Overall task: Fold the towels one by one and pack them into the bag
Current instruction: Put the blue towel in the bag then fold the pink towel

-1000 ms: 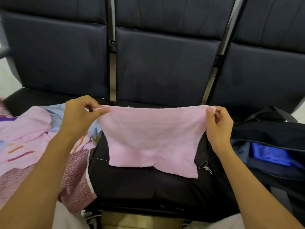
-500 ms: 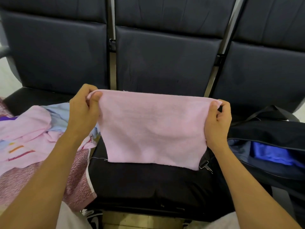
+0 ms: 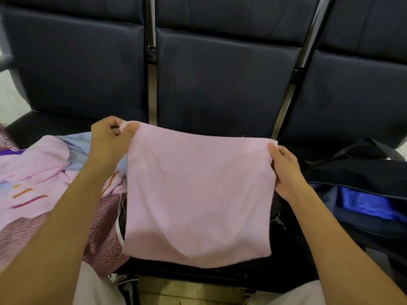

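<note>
Hanging mid-frame over the seat [image 3: 220, 276], the towel [image 3: 198, 194], pinched at its top corners by left hand [image 3: 108, 139] and right hand [image 3: 286, 170], appears light, limp, best held by corners.

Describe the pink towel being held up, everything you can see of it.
The pink towel is a plain, pale pink cloth, soft and slightly fuzzy, roughly square. It hangs spread open over the dark seat, top edge stretched taut, lower edge sagging in a curve. The left hand pinches its upper left corner, the right hand its upper right corner. Whether it touches the seat cannot be told.
</note>
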`<state>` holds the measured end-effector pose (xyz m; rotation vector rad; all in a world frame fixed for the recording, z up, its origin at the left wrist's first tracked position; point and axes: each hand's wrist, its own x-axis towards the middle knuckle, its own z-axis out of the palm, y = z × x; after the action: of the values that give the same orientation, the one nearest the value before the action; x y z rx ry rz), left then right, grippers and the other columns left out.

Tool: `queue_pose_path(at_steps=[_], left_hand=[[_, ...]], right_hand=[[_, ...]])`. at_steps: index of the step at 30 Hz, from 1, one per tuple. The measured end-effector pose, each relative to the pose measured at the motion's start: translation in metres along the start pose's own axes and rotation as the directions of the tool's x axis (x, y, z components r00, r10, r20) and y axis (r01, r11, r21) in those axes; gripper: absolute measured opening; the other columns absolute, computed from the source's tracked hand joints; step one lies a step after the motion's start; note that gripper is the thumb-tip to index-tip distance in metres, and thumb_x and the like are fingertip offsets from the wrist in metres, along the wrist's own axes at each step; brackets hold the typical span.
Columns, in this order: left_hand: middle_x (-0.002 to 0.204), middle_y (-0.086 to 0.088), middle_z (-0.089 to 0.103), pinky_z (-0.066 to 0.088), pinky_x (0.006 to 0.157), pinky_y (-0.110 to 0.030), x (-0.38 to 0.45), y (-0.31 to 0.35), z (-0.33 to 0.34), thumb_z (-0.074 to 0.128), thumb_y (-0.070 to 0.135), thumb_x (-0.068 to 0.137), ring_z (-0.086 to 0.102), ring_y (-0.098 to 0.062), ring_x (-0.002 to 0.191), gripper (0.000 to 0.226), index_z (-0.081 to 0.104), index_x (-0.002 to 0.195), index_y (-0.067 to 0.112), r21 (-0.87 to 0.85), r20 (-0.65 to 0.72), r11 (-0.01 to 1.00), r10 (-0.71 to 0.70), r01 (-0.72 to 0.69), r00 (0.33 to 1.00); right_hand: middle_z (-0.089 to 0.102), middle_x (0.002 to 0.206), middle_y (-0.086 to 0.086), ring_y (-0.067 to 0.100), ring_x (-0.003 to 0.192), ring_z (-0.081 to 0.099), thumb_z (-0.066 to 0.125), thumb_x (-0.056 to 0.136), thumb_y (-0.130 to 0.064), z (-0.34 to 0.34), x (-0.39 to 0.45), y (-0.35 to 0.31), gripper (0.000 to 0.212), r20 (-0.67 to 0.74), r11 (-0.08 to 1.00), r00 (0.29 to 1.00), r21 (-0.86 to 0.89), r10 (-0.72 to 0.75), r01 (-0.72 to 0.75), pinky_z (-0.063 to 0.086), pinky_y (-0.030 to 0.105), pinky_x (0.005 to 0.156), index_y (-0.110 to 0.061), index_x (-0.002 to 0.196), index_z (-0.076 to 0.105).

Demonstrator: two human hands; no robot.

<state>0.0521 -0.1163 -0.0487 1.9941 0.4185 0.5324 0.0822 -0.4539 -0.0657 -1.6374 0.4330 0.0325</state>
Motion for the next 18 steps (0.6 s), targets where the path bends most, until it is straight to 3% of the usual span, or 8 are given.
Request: queue_pose_path(at_steps=[2, 4, 10, 13, 18], left_hand=[[0.078, -0.002, 0.059, 0.042, 0.061, -0.018, 0.002, -0.004, 0.006, 0.064, 0.026, 0.092, 0.052, -0.008, 0.065, 0.020, 0.062, 0.090, 0.006, 0.094, -0.062, 0.988, 0.131, -0.125, 0.989], [0.082, -0.001, 0.060, 0.042, 0.062, -0.016, -0.001, -0.005, 0.011, 0.064, 0.027, 0.093, 0.052, -0.008, 0.067, 0.020, 0.061, 0.091, 0.007, 0.131, -0.071, 0.979, 0.169, -0.159, 0.983], [0.083, -0.003, 0.063, 0.049, 0.066, -0.022, -0.007, -0.007, 0.019, 0.065, 0.026, 0.092, 0.058, -0.013, 0.071, 0.020, 0.063, 0.091, 0.007, 0.100, -0.087, 0.982, 0.171, -0.162, 0.981], [0.082, -0.001, 0.067, 0.053, 0.068, -0.024, -0.011, -0.007, 0.021, 0.069, 0.026, 0.089, 0.063, -0.010, 0.075, 0.014, 0.068, 0.090, 0.012, 0.036, -0.059, 0.991, 0.131, -0.129, 0.990], [0.082, 0.000, 0.067, 0.056, 0.076, -0.033, -0.014, -0.001, 0.026, 0.069, 0.024, 0.089, 0.063, -0.015, 0.078, 0.009, 0.069, 0.092, 0.016, -0.151, -0.063, 0.987, -0.064, 0.054, 0.996]], right_hand=[[0.062, 0.097, 0.003, 0.018, 0.088, 0.058, 0.051, 0.102, -0.030, 0.001, 0.000, 0.007, 0.020, -0.062, 0.987, 0.986, 0.030, -0.157, 0.159, 0.052, 0.034, 0.079, -0.013, 0.105, 0.061], [0.061, 0.091, -0.001, 0.014, 0.086, 0.056, 0.055, 0.101, -0.029, 0.003, 0.002, 0.008, 0.019, -0.114, 0.971, 0.966, 0.038, -0.232, 0.237, 0.050, 0.031, 0.079, -0.012, 0.106, 0.063], [0.072, 0.099, 0.004, 0.022, 0.101, 0.067, 0.064, 0.096, -0.023, 0.006, 0.000, 0.012, 0.006, -0.086, 0.958, 0.958, 0.071, -0.272, 0.278, 0.055, 0.039, 0.096, -0.021, 0.098, 0.070], [0.073, 0.099, 0.005, 0.021, 0.098, 0.068, 0.064, 0.096, -0.020, 0.010, -0.003, 0.013, 0.010, -0.060, 0.955, 0.959, 0.096, -0.276, 0.281, 0.057, 0.034, 0.089, -0.016, 0.102, 0.071], [0.067, 0.092, 0.004, 0.018, 0.088, 0.064, 0.061, 0.098, -0.018, 0.009, -0.004, 0.011, 0.011, -0.053, 0.947, 0.982, 0.256, -0.184, 0.191, 0.056, 0.028, 0.078, -0.011, 0.096, 0.070]])
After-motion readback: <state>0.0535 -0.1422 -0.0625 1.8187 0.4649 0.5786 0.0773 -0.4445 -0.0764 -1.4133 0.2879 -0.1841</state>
